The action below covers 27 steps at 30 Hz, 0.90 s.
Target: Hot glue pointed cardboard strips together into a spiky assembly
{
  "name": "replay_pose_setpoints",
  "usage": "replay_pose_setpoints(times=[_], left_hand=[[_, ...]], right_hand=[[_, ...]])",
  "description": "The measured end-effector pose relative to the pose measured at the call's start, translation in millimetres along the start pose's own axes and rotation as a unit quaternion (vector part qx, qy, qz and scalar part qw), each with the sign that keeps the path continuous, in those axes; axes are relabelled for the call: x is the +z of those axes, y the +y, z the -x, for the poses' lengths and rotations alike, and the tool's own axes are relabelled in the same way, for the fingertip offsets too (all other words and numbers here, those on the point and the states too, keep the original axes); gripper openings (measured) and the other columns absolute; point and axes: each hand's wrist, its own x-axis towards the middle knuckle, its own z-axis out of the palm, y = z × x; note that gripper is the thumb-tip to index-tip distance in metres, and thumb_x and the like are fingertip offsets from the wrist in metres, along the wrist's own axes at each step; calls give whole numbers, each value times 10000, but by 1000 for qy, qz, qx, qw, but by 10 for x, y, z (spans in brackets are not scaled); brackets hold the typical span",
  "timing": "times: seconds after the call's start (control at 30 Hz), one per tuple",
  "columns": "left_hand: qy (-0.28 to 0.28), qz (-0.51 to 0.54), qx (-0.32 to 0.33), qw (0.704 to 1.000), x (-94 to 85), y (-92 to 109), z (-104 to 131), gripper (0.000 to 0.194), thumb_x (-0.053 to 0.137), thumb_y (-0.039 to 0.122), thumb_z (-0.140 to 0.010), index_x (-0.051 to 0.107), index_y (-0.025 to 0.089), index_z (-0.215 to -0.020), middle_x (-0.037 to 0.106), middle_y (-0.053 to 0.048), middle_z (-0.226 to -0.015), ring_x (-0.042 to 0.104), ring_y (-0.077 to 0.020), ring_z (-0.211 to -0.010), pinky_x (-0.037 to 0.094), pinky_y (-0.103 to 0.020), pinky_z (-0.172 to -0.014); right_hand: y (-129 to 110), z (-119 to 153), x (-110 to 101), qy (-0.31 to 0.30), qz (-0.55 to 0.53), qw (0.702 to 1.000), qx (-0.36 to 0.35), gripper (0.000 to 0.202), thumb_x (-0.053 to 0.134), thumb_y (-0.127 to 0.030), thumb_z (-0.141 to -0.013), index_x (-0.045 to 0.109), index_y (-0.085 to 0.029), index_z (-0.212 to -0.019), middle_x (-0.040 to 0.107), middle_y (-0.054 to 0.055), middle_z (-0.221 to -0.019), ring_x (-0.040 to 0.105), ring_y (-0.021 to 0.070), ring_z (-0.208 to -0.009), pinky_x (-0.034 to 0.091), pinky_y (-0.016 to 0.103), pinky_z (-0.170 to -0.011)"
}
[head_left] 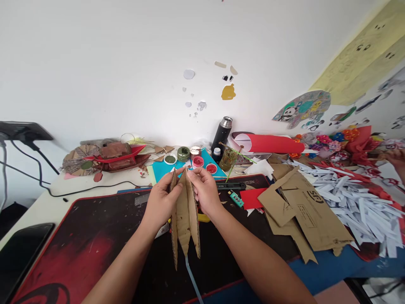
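A folded brown cardboard piece (183, 219) with long pointed flaps stands over the black and red mat (126, 236). Its far end is pinched between my two hands. My left hand (164, 196) closes on the left flap, thumb against the inner face. On the other side, my right hand (204, 190) grips the right flap near its tip. From the near point of the cardboard a pale blue strip (193, 280) trails toward me. Something yellow (204, 218) shows partly behind the cardboard; most of it is hidden.
Open paint pots (198, 162) sit on blue paper behind my hands, beside a black flask (222, 134) and a glass jar (228, 158) with brushes. To the right lie a green utility item (236, 199), cardboard sheets (313, 215) and white paper strips (363, 207). A phone (27, 253) is at left.
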Motion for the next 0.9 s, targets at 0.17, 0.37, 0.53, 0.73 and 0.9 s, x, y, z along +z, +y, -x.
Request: replay_pose_setpoints(times=[0.17, 0.37, 0.53, 0.73, 0.9], left_hand=[[8, 19, -10, 1000, -19, 16, -6, 518, 715, 453, -863, 773, 201, -1311, 789, -96, -1299, 714, -333, -1176, 536, -451, -1059], [18, 107, -52, 993, -75, 6, -27, 597, 808, 505, -845, 738, 215, -1362, 806, -94, -1206, 738, -320, -1084, 580, -399, -909], [26, 119, -46, 991, -95, -21, -31, 480, 835, 489, -854, 762, 224, -1248, 800, -75, -1158, 730, -289, -1046, 554, -352, -878], [19, 164, -52, 985, -92, -24, -24, 409, 874, 479, -825, 774, 230, -1134, 791, -54, -1092, 717, -262, -950, 552, -342, -840], [8, 182, -51, 982, -108, -80, -40, 422, 888, 459, -832, 762, 238, -1168, 780, -60, -1153, 715, -260, -1014, 555, -337, -885]], right_hand=[[55, 15, 9, 6, -13, 1000, -1, 511, 787, -713, -805, 595, -242, -854, 409, -133, -483, 277, 69, -369, 242, 187, -324], [71, 70, -51, -37, -4, 999, 0, 532, 767, -726, -838, 664, -216, -952, 450, -120, -472, 303, 72, -353, 251, 201, -324], [38, 100, -96, -122, 21, 992, 21, 667, 793, -708, -816, 676, -210, -1244, 519, -127, -498, 339, 74, -336, 267, 195, -325], [42, 113, -101, -133, 21, 991, 13, 536, 799, -646, -831, 669, -218, -1126, 517, -130, -535, 372, 74, -338, 256, 202, -333], [26, 152, -80, -109, 50, 993, -10, 441, 783, -601, -865, 676, -221, -1062, 435, -141, -485, 342, 82, -352, 253, 226, -378]])
